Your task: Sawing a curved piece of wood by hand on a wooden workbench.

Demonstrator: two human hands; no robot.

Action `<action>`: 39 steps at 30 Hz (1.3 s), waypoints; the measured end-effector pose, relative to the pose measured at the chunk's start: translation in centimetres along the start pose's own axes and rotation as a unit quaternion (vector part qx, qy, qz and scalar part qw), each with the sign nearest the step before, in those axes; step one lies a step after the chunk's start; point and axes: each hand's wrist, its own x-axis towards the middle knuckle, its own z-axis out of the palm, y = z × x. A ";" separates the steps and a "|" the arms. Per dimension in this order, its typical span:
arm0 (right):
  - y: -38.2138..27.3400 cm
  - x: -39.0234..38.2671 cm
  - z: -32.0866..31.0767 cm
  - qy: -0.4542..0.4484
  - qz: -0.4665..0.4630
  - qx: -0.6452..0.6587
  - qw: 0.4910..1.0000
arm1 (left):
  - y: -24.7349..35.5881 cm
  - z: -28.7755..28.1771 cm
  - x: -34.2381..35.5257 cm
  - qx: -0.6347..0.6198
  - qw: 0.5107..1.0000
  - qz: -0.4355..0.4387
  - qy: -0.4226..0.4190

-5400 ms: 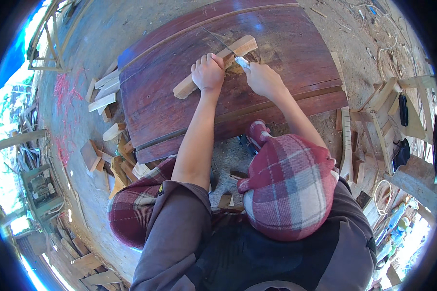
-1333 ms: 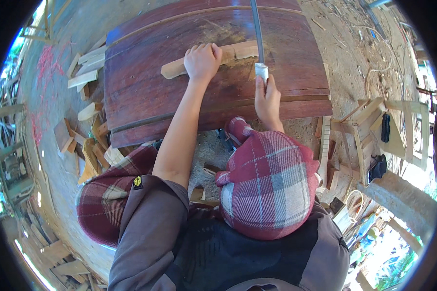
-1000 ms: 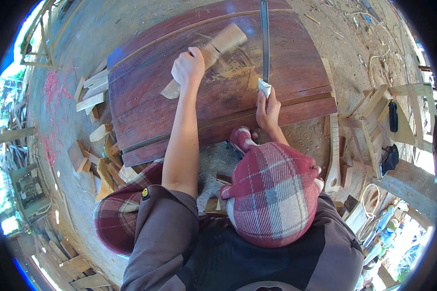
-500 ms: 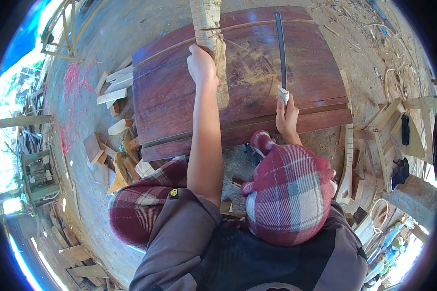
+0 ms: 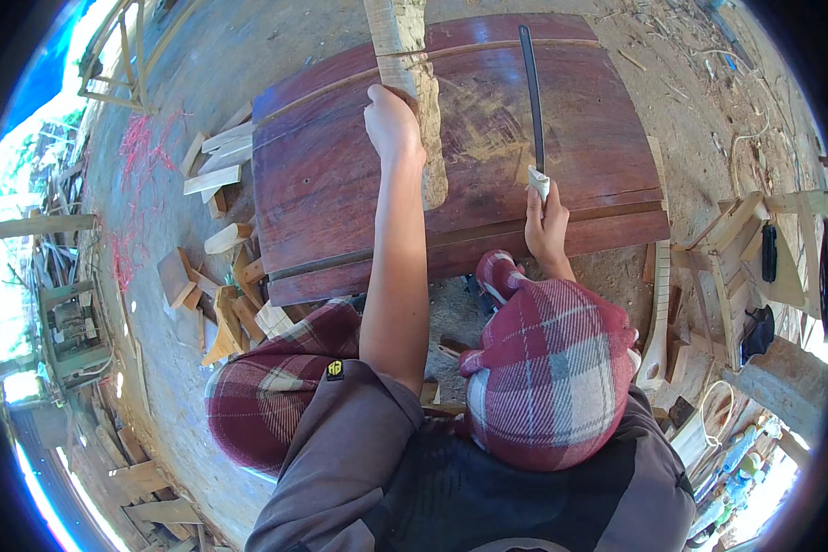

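Observation:
My left hand [image 5: 396, 127] is closed around the edge of a long pale wooden board [image 5: 412, 78] with a rough, barky right edge. The board stretches from the far edge of the view across a low reddish-brown wooden table [image 5: 322, 184], its rounded near end next to my left wrist. In my right hand [image 5: 546, 221] is a file [image 5: 533, 101], long, narrow and dark, gripped by its pale handle. The file points away from me above the right half of the table, apart from the board. Fine sawdust [image 5: 488, 129] lies on the tabletop between them.
Wood offcuts [image 5: 213, 175] lie on the ground left of the table, with more blocks [image 5: 225, 313] nearer my left knee. Pink strands [image 5: 138, 152] are scattered beyond them. At right are a wooden rack [image 5: 731, 248] and a fretted instrument neck [image 5: 656, 322].
My left hand and the board have shifted slightly to the right. My right hand and the file have moved only a little toward me.

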 end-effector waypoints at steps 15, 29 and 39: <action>0.2 0.1 -0.4 -0.012 -0.013 -0.029 0.999 | 0.4 0.3 -1.7 0.124 0.990 0.053 0.032; -0.1 0.2 -0.2 -0.015 -0.004 -0.019 1.000 | 2.0 0.1 -3.2 0.133 0.981 0.128 0.062; 0.2 0.1 -0.4 -0.020 -0.006 -0.010 1.000 | 0.6 0.1 -3.9 0.245 0.934 0.243 0.096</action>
